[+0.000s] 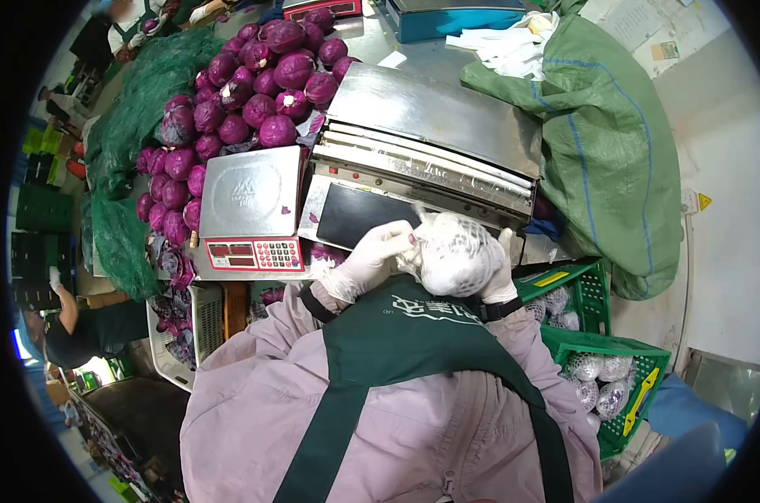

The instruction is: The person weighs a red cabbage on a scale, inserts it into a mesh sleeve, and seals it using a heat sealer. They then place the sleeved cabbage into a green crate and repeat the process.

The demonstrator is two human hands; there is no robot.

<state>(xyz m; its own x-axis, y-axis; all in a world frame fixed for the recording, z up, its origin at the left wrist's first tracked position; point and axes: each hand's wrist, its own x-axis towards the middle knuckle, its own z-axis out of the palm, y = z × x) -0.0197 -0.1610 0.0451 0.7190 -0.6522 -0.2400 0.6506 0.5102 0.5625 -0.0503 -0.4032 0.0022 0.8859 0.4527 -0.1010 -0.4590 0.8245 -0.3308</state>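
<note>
A red cabbage in a white foam net [459, 256] is held up between my two gloved hands, close to my apron. Dark spots of the cabbage show through the mesh. My left hand [373, 260] is closed on the net's gathered end at the cabbage's left side. My right hand [500, 272] is wrapped round the right side, with part of its fingers hidden behind the cabbage. Just beyond them stands a film wrapping machine [430, 151] with a metal top and a dark plate [359, 218] in front.
Left of the machine is a digital scale [252, 197]. A large heap of red cabbages [258, 80] lies behind it, beside green netting [141, 101]. Green crates [610, 348] with wrapped cabbages stand at right, below a green sack [623, 159]. White foam nets [510, 50] lie at the back. Other people work at far left.
</note>
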